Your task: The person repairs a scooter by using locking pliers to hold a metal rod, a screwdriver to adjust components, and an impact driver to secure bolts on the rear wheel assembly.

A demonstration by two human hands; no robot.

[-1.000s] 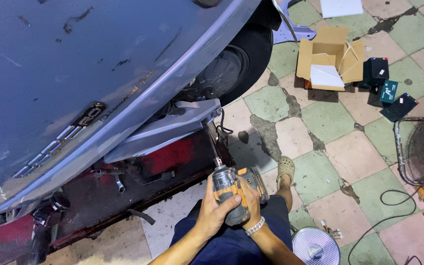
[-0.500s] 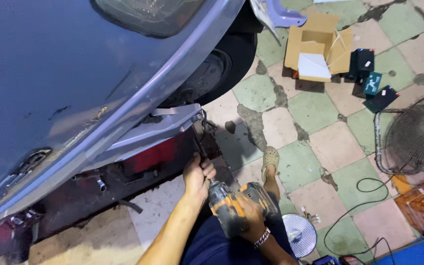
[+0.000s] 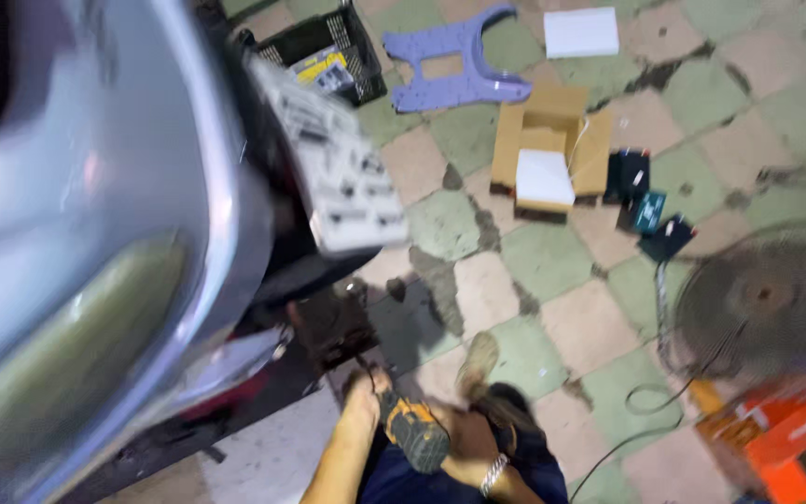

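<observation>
- Right hand (image 3: 466,446) is wrapped round the drill (image 3: 414,434), just left of it; the bit could slip.
- Left hand (image 3: 364,390), grip unclear, sits by the bit and could be nicked under the car (image 3: 95,233).

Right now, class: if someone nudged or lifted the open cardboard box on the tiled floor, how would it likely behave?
The cardboard box would probably slide easily and feel light: its thin flaps lie open. It may flex if lifted by one flap. The white piece resting in it could slip out if tilted.

We see an open brown cardboard box (image 3: 552,149) on the tiles, a white flat package (image 3: 581,32) beyond it, small dark boxes (image 3: 646,210) beside it.
</observation>
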